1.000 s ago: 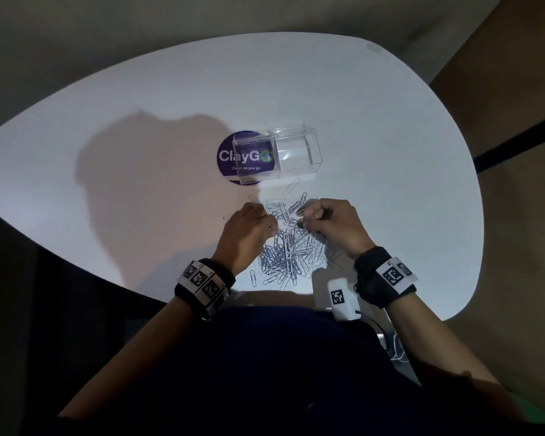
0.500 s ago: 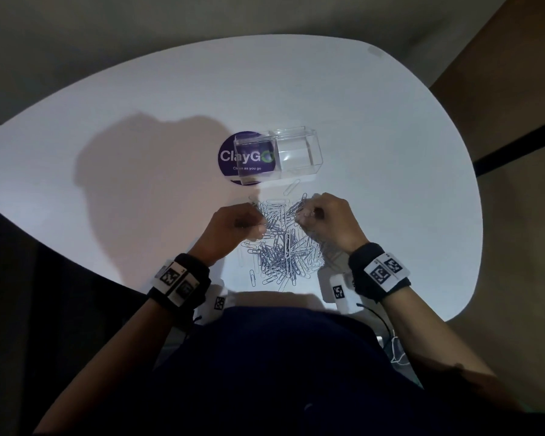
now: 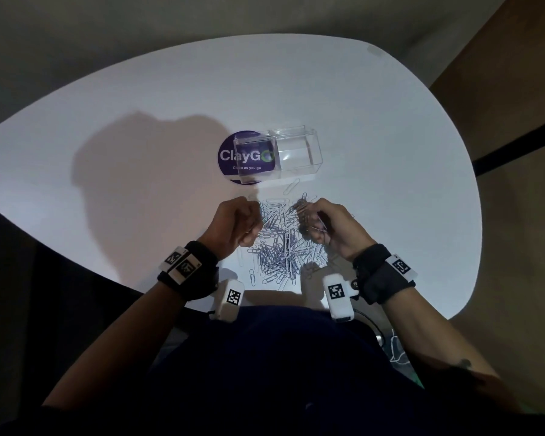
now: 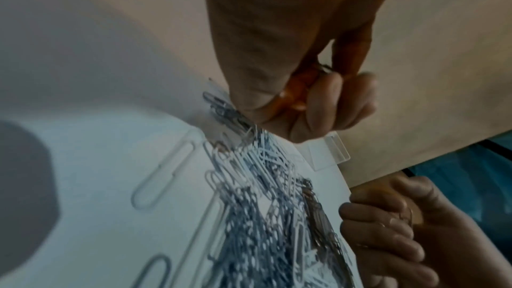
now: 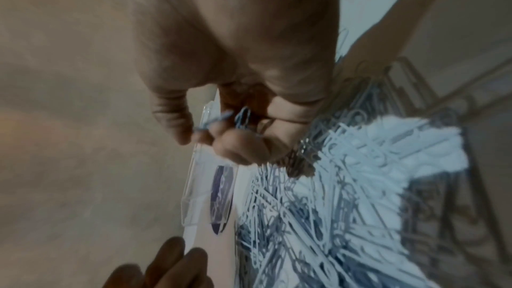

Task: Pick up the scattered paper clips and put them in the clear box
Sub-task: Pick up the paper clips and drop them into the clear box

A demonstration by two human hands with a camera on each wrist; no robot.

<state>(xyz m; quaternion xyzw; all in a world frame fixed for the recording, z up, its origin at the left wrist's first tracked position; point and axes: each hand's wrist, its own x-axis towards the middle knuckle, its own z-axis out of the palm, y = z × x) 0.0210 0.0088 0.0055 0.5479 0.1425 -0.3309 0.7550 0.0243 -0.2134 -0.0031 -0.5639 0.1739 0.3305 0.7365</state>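
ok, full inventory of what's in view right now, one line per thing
white oval table: one, white, under everything
clear plastic box: one, transparent, open, empty, beyond the pile
round purple ClayGo sticker: one, purple, partly under the box
loose metal paper clips: many, silvery, heaped between the hands
stray paper clip: one, just before the box
wrist cameras: two, white
wristbands: two, black
left hand: curled on clips
right hand: curled on clips

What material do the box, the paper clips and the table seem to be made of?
Clear box: likely hard glossy plastic; the purple sticker shows through its walls.
Paper clips: thin bent wire, probably metal; some look white, perhaps coated.
Table: smooth matte white surface, possibly laminate; what lies under it is not visible.
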